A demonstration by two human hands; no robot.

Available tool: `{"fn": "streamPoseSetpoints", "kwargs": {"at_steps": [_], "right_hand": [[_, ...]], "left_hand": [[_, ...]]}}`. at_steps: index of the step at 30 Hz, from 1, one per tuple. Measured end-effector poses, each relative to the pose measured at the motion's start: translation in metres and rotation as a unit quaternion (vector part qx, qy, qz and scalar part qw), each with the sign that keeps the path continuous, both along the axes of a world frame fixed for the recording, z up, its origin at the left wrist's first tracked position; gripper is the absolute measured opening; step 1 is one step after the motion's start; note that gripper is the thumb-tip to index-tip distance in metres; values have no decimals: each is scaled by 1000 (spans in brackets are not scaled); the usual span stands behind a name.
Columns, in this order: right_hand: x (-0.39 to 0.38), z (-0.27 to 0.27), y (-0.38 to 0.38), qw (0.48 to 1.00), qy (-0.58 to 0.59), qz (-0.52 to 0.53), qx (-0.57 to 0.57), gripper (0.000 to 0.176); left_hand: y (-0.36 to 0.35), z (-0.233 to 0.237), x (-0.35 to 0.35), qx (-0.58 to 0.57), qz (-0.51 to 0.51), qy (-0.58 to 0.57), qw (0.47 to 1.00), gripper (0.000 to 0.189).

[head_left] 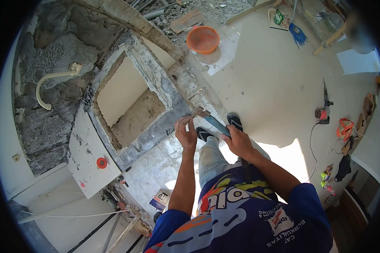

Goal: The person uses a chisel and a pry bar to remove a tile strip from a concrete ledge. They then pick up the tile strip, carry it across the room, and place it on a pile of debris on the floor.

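Observation:
My right hand (239, 141) is wrapped round the blue handle of a hammer (217, 125), whose head points to the upper left. Close to the hammer head, my left hand (185, 131) has its fingers bent together at the corner of a rough grey cement frame (173, 99); what it holds, if anything, is too small to tell. The frame surrounds a square opening with a dirty bottom. A curved cream pipe (57, 75) sticks out of the rough mortar surface at the left.
An orange basin (203, 40) stands beyond the frame, near rubble. A white panel (90, 152) bears a red disc (101, 163). On the right floor lie a red power tool (323, 113) with its cable and a blue mop head (297, 34). My feet are below the hammer.

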State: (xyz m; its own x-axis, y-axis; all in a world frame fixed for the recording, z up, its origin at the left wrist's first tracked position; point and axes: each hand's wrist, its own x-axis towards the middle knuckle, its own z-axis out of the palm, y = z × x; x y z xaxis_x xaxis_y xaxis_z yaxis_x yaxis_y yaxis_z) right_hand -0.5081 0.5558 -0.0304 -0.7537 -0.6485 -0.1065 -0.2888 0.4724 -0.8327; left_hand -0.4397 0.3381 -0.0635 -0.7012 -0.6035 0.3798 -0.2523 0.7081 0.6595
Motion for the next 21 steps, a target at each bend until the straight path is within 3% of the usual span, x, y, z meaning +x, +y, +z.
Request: {"fn": "streamPoseSetpoints", "kwargs": {"at_steps": [5, 8, 9, 10, 12, 13, 14, 16, 18, 20, 21], "right_hand": [[-46, -13, 9, 958, -138, -248, -35, 35], [-67, -24, 27, 831, -364, -404, -116, 31], [-69, -39, 31, 784, -397, -455, -142, 26], [-66, -61, 38, 746, -418, -491, -166, 26], [-46, -120, 53, 692, -446, -537, -184, 26], [-23, -181, 60, 639, -485, -580, -140, 24], [-6, -216, 63, 609, -516, -589, -127, 21], [28, -279, 68, 555, -572, -597, -96, 20], [47, -313, 77, 519, -611, -594, -59, 19], [67, -330, 85, 485, -658, -576, -21, 18], [57, -329, 88, 446, -681, -578, -55, 17]], "left_hand": [[22, 34, 5, -49, -104, -5, 993, 16], [52, 16, 8, 94, -290, -145, 941, 18], [60, -13, 9, 145, -323, -195, 915, 17], [69, -48, 13, 305, -280, -273, 868, 19], [81, -129, 15, 386, -167, -362, 832, 26], [86, -238, 19, 358, -155, -394, 832, 29], [80, -307, 34, 325, -140, -429, 831, 31], [78, -386, 5, 291, -110, -504, 806, 31], [81, -473, -23, 232, -126, -419, 869, 34], [84, -540, -63, 233, -78, -396, 885, 41], [80, -571, -75, 149, -90, -435, 883, 46]]}}
